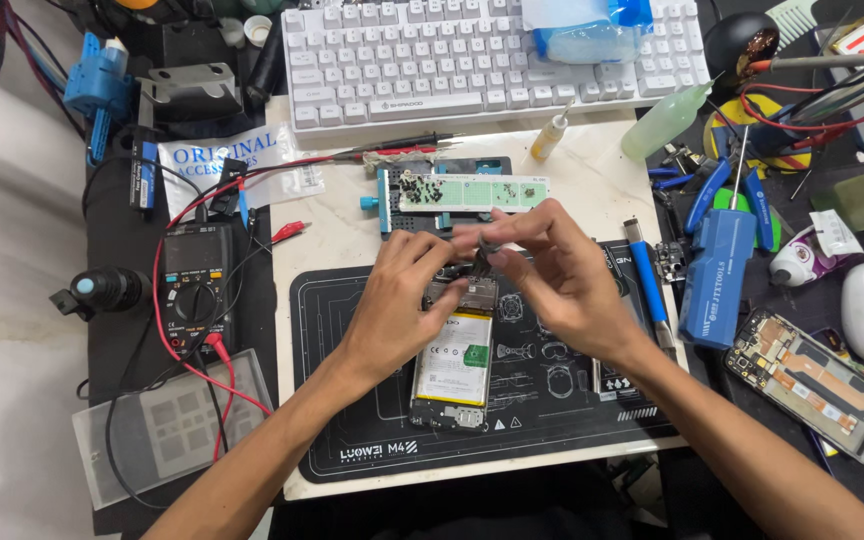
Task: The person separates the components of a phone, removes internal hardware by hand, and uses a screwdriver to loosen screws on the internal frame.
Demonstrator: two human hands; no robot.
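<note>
Cluttered repair bench from what I can see on the head camera, with a black work mat (pixel 372 440) laid over a pale board and gear packed all around it. On the mat lies an opened phone (pixel 455 365), back off, its white battery facing up.

Both hands meet right above the top end of that phone. My left hand (pixel 392 310) has its fingers curled in, tips pinched on a small dark part (pixel 482 258). The right hand (pixel 562 275) comes in from the other side, and its fingertips close on the same little piece, so it's a narrow two-handed pinch. I can't tell exactly what the part is; it's too small and blurry.

Just behind the hands sits a pale green tray (pixel 472 192) dotted with tiny screws. A white keyboard (pixel 492 55) runs along the back. Off to the left is a black multimeter (pixel 195 285) with red and black leads, and to the right stand a blue tool case (pixel 717 280) and another stripped phone (pixel 817 385).
</note>
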